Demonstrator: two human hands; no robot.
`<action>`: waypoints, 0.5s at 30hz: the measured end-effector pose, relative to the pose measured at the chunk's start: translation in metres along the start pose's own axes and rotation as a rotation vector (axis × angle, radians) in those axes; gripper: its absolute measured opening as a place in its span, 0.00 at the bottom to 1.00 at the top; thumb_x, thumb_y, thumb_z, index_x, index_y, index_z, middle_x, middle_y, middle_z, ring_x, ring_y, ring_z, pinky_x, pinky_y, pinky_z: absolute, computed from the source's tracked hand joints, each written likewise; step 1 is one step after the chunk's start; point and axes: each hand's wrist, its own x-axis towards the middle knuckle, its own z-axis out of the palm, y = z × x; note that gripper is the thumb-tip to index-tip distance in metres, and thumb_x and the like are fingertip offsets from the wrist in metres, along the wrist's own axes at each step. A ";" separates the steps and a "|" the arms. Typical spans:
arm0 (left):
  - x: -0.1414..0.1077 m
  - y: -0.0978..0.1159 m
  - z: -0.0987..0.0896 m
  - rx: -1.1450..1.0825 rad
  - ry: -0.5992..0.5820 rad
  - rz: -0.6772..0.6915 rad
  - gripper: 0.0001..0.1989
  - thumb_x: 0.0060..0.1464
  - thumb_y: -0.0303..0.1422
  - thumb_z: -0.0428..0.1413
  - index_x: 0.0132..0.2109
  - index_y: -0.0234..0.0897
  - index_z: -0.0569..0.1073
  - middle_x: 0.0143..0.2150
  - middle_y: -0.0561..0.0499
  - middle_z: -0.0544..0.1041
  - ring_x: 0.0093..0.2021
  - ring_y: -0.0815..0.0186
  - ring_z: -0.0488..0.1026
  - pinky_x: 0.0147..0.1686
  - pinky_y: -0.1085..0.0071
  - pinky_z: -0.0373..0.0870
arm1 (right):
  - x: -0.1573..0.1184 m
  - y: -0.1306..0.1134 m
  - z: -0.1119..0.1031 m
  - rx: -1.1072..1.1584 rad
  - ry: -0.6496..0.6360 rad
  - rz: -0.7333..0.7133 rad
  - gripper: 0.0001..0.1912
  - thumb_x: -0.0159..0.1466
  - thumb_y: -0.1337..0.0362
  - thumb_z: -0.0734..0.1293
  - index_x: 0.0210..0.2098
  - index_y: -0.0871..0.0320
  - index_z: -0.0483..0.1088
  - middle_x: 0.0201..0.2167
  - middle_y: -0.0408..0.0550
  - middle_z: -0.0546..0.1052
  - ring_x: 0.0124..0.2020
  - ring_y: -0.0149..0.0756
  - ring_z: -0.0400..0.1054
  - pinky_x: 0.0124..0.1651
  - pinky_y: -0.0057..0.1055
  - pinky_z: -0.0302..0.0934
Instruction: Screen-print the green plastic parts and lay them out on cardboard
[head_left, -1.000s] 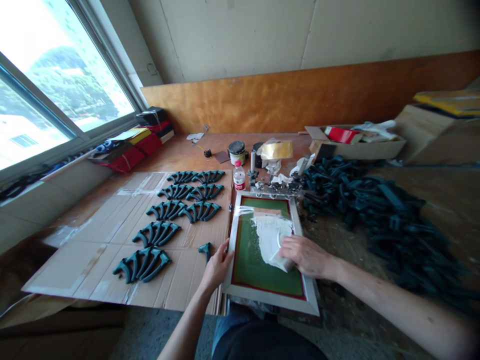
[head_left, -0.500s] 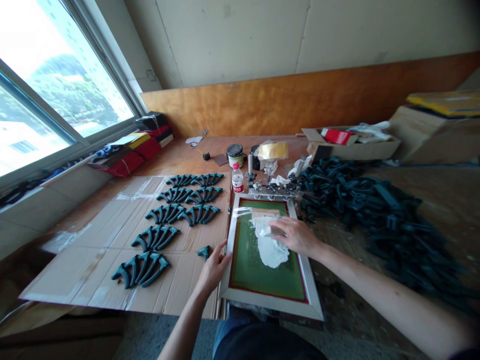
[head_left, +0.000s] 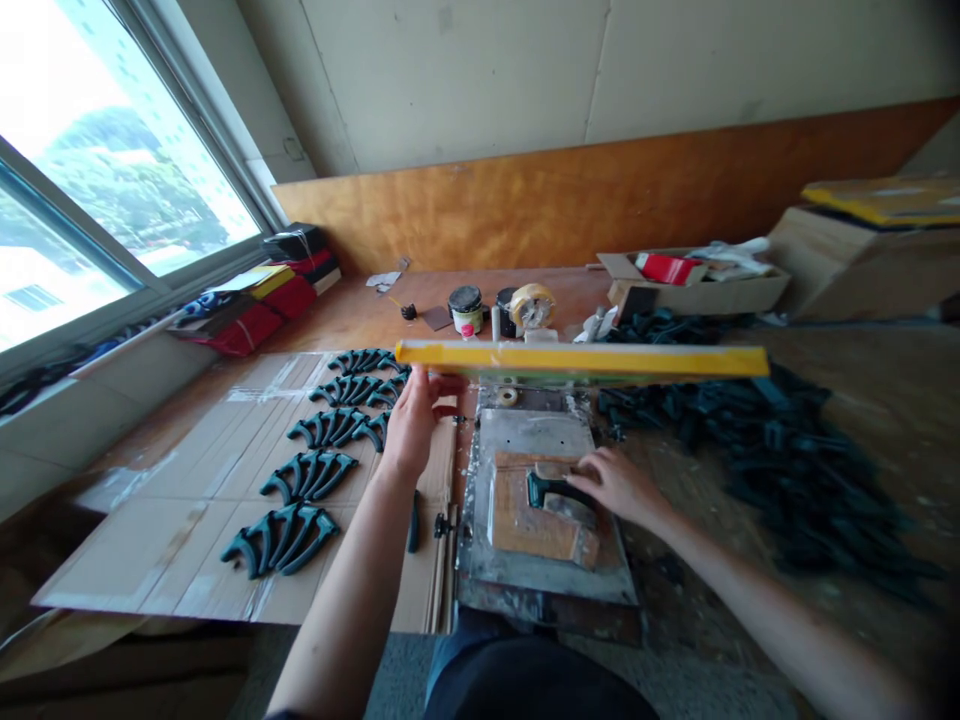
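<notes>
The screen printing frame (head_left: 585, 358) is tilted up, so its yellow near edge faces me. My left hand (head_left: 412, 425) is closed on the frame's left corner and holds it raised. Under it, a wooden block (head_left: 517, 530) lies on a grey metal plate (head_left: 517, 432). A dark green curved handle (head_left: 535, 490) rests on the block, and my right hand (head_left: 619, 482) pinches its right end. The frame's mesh, the white ink and the squeegee are hidden from this angle.
Rows of similar green handles (head_left: 281, 540) lie on flattened cardboard (head_left: 165, 490) at left. A large heap of dark green parts (head_left: 795, 470) spreads at right. Behind stand a lidded jar (head_left: 465, 308), a tape roll (head_left: 532, 306) and an open carton (head_left: 739, 293).
The frame has swung up from lying flat, with my left hand raised along its edge. My right hand has left the squeegee and moved to the handle on the now exposed block.
</notes>
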 end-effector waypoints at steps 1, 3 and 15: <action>0.006 0.002 0.004 -0.029 -0.002 0.009 0.26 0.56 0.54 0.47 0.45 0.36 0.71 0.37 0.46 0.77 0.39 0.64 0.74 0.30 0.74 0.69 | -0.007 -0.007 0.013 -0.042 -0.028 -0.018 0.13 0.61 0.53 0.65 0.30 0.57 0.70 0.34 0.50 0.74 0.39 0.42 0.69 0.40 0.34 0.61; 0.008 -0.001 0.010 -0.070 0.051 0.036 0.25 0.56 0.54 0.48 0.47 0.38 0.70 0.38 0.47 0.78 0.39 0.65 0.75 0.30 0.74 0.70 | -0.014 -0.023 0.028 -0.112 -0.074 0.008 0.09 0.62 0.58 0.65 0.30 0.58 0.68 0.36 0.53 0.74 0.41 0.43 0.68 0.42 0.34 0.60; -0.130 -0.156 -0.003 -0.153 0.183 -0.834 0.16 0.51 0.45 0.57 0.37 0.35 0.71 0.31 0.47 0.78 0.30 0.62 0.77 0.25 0.71 0.70 | -0.056 -0.089 0.012 0.096 0.044 -0.258 0.08 0.65 0.69 0.61 0.42 0.55 0.69 0.38 0.45 0.74 0.44 0.35 0.64 0.49 0.32 0.59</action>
